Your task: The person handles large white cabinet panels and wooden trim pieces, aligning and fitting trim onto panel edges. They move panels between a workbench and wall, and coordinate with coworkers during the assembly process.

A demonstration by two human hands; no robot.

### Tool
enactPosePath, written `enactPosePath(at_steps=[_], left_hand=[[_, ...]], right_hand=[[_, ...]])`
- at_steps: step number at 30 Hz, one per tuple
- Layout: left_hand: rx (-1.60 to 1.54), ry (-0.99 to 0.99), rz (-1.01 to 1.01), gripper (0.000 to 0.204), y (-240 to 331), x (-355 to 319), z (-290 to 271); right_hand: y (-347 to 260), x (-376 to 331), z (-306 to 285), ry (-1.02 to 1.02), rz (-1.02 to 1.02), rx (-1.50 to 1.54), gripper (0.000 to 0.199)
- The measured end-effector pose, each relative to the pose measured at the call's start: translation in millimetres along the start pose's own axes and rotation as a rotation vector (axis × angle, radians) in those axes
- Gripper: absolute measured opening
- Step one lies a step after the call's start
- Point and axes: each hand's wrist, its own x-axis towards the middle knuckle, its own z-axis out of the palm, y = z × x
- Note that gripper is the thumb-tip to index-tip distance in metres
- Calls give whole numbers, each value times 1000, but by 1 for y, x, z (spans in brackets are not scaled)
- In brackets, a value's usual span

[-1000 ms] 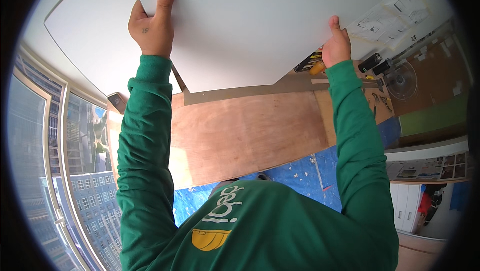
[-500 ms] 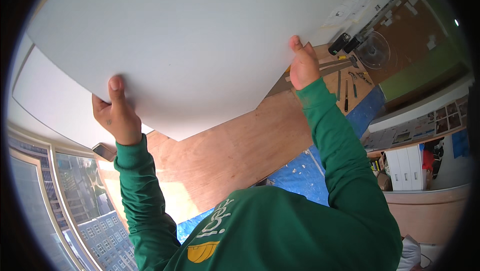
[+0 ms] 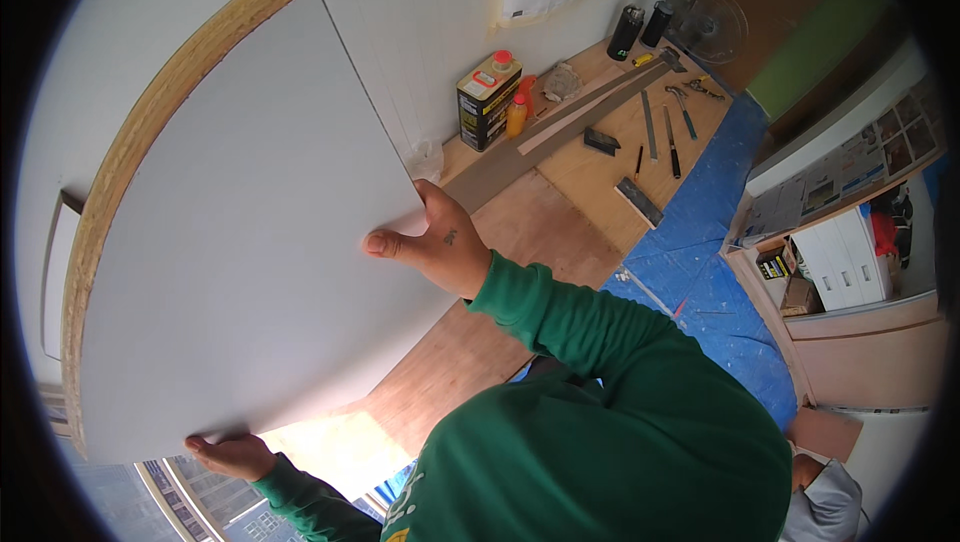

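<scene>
A large white panel (image 3: pixel 240 202) with a rough, brown wooden edge (image 3: pixel 165 97) is tilted up over the left part of the workbench. My left hand (image 3: pixel 235 457) grips the panel's lower edge near the window, thumb on the white face. My right hand (image 3: pixel 435 242) is closed on its right-hand edge, thumb flat on the face and fingers behind it. The fingers behind the panel are mostly hidden. Both sleeves are green.
Behind the panel, the wooden bench (image 3: pixel 500 242) holds a metal can (image 3: pixel 490 107), a small orange-yellow bottle (image 3: pixel 516 120), long strips, a hammer (image 3: pixel 682 107), files (image 3: pixel 672 147) and a block (image 3: pixel 638 204). Blue sheeting (image 3: pixel 720 272) covers the floor. Another person's sleeve (image 3: pixel 830 502) shows lower right.
The panel has turned and swung to the left, bringing its brown edge fully into view. My left hand has moved down, my right hand down and left. More of the bench shows.
</scene>
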Motion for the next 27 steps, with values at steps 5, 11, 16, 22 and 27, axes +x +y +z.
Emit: enactPosePath(at_steps=[5, 11, 16, 22, 27], left_hand=[[191, 185, 17, 76, 25, -27, 20], [124, 271, 37, 84, 30, -27, 38], [88, 351, 18, 84, 30, -33, 44], [221, 395, 132, 89, 15, -25, -6], [-331, -814, -139, 39, 22, 1, -101]], right_hand=[[3, 6, -26, -181, -54, -213, 67], [85, 52, -133, -362, -200, -255, 66], [206, 118, -264, -735, 182, -1156, 74], [268, 178, -331, -1043, 237, -1860, 113], [290, 208, -334, -1109, 419, -1892, 111]])
